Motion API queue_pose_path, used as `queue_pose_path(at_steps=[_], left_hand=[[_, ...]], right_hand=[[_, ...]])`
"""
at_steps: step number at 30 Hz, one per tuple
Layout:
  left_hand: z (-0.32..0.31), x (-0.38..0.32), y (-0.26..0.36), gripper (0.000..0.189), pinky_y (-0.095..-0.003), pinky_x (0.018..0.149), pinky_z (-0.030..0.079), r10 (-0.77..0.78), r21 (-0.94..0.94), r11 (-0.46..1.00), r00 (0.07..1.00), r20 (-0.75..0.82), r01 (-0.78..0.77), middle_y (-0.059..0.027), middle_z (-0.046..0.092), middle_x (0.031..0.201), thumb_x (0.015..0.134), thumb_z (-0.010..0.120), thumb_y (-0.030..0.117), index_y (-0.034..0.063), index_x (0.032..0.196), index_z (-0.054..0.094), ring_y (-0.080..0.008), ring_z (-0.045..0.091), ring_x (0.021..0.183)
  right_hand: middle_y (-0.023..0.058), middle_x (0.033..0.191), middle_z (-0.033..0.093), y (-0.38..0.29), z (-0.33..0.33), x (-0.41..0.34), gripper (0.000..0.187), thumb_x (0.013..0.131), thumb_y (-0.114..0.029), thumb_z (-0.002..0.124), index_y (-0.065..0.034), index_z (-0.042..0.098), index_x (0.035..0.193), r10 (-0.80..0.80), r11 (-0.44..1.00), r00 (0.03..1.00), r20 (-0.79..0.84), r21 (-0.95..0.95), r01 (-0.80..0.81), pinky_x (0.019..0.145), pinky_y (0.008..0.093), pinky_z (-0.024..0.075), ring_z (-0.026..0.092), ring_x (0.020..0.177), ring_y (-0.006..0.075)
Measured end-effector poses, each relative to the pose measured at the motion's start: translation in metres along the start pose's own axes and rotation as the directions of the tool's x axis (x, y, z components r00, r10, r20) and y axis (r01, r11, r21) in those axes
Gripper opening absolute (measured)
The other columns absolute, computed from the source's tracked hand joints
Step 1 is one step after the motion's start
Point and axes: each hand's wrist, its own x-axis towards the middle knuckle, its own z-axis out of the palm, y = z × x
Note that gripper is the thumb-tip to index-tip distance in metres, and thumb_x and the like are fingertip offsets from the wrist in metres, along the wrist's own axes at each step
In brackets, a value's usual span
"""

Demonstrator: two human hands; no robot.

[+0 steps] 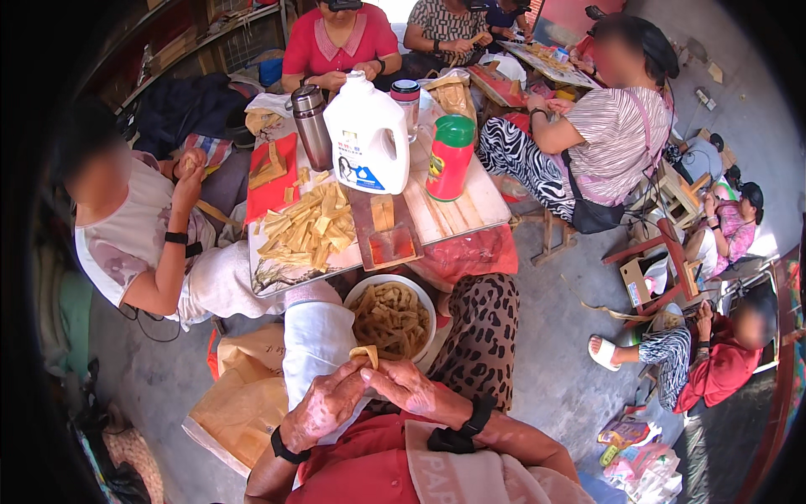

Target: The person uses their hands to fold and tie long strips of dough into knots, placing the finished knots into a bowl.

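Observation:
My left hand (324,403) and my right hand (406,387) meet above my lap, their fingertips pinched around a small folded tan strip (366,354). It looks like dried leaf or husk, though the exact material cannot be told. Fingers cover its lower part. Just beyond the hands, a white bowl (432,315) full of similar folded pieces (390,318) sits between my knees. On the table (453,217), flat cut strips (308,223) lie in a loose pile. A dark wooden board (406,220) at the near edge carries a tan block and a red patch.
A white plastic jug (368,135), a steel flask (312,126), a lidded jar (406,107) and a red canister (451,157) stand on the table. A brown paper sack (242,403) lies at my left. People sit close on both sides, including a person (151,233) at left.

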Motion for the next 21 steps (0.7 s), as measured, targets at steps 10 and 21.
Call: queue_pose_path(at_steps=[10, 21], left_hand=[[0.004, -0.008, 0.006, 0.016, -0.0233, 0.063, 0.047, -0.241, -0.181, 0.965, 0.912, -0.333, 0.190, -0.0086, 0.061, 0.089, 0.070, 0.072, 0.001, 0.0020, 0.085, 0.066, -0.0147, 0.057, 0.072], [0.030, -0.008, -0.015, 0.029, -0.0272, 0.080, 0.049, -0.720, -0.996, -0.032, 0.689, 0.083, 0.086, -0.0093, 0.061, 0.098, 0.082, 0.058, -0.004, -0.0036, 0.110, 0.054, -0.0167, 0.060, 0.087]], right_hand=[[0.0001, 0.056, 0.038, -0.008, -0.001, 0.001, 0.022, 0.095, -0.020, 0.046, -0.0012, 0.049, 0.083, 0.165, 0.984, 0.977, -0.133, -0.037, -0.171, 0.045, 0.0282, 0.0335, 0.036, 0.050, 0.0079], [0.0193, 0.071, 0.055, 0.022, 0.002, -0.002, 0.018, 0.090, -0.017, 0.048, -0.0001, 0.050, 0.093, -0.217, 0.932, 0.974, 0.058, -0.286, 0.225, 0.054, 0.0432, 0.0422, 0.055, 0.063, 0.0381]])
